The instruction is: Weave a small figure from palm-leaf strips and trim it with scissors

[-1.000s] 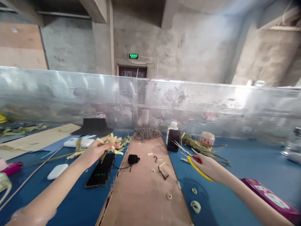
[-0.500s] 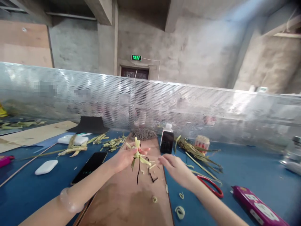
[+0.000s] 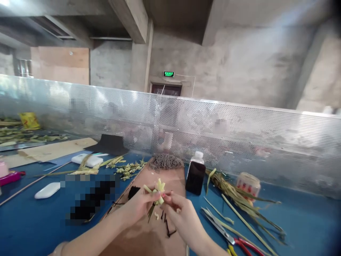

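Note:
Over the brown board, my left hand pinches a small pale-green piece woven from leaf strips. My right hand meets it from the right, its thumb and fingers closed at the edge of the same piece. Darker leaf ends hang below the piece. Short black strands and small leaf scraps lie on the board beneath the hands. A black bundle sits just behind my left wrist.
Right of the board are a dark bottle, long leaf strips, a tape roll and red-handled scissors. Grey cord lies at the board's far end. At left are a white case and a blurred dark phone.
My right hand has moved left and closed on the woven piece beside my left hand. The view has shifted, bringing the scissor blades and black bundle into sight.

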A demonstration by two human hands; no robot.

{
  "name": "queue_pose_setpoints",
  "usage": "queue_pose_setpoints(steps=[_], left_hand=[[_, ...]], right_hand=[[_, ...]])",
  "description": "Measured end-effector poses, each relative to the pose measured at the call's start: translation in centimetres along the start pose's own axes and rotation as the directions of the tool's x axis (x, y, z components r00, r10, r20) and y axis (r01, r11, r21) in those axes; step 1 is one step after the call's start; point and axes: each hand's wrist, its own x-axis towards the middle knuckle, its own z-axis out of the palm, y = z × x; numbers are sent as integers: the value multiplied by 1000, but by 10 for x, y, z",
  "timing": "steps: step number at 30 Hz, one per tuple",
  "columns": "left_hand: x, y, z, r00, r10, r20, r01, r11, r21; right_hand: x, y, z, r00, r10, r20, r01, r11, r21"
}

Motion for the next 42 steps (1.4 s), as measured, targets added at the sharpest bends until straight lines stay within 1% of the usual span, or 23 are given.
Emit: queue_pose_setpoints(steps=[3,5,7,9,10,12,14,15,16,18,19,20,22,26,28,32,34,37,39,42], left_hand=[[-3,4,2,998,-6,-59,3,999,-41],[-2,7,2,998,-21,-68,17,998,-59],[-1,10,0,997,-37,-60,37,999,-7],[0,10,-3,997,-65,-46,69,993,99],[0,9,-5,996,-79,-44,85,985,150],[-3,6,-8,995,-90,-51,99,971,217],[-8,2,-10,995,-86,-57,97,968,229],[-10,1,-11,994,-91,-55,101,973,210],[-12,0,-11,994,-98,-50,106,978,180],[-16,1,-10,992,-120,-37,123,987,105],[-18,2,-10,991,-129,-32,131,989,69],[-19,3,-9,990,-137,-21,138,990,42],[-21,6,-8,989,-148,-1,148,989,15],[-24,8,-3,990,-131,50,127,990,63],[-25,6,-2,991,-132,35,129,989,69],[-25,-1,-1,985,-165,-41,167,984,62],[-25,-4,-1,981,-187,-58,190,980,61],[-25,-8,-1,973,-224,-61,225,974,15],[-25,-8,0,966,-248,-72,247,969,-15],[-26,-7,3,950,-287,-119,285,958,-33]], right_hand=[[0,-2,3,994,16,-109,-14,1000,20],[3,-5,1,976,65,-207,-41,992,117],[8,-6,-1,952,143,-272,-63,957,284],[12,-6,-1,937,204,-283,-66,899,432],[14,-6,-1,930,224,-290,-62,876,478],[14,-6,1,911,231,-341,-39,873,487],[12,-5,4,903,190,-386,-9,906,423],[11,-5,5,916,165,-365,-4,915,403],[8,-4,5,940,147,-309,-10,914,405],[4,-2,4,981,125,-147,-45,888,458],[1,-1,3,990,122,-77,-70,869,489],[-1,1,2,992,125,-32,-91,854,513],[-4,5,1,990,140,14,-126,835,536],[-8,9,4,986,132,101,-167,801,575],[-8,8,8,988,126,89,-154,795,587],[-8,7,12,990,138,18,-120,786,606],[-9,8,14,988,152,-6,-114,765,634],[-10,11,17,982,186,-33,-113,716,689],[-11,12,19,979,196,-52,-102,699,708],[-11,16,22,970,227,-84,-97,685,722]])
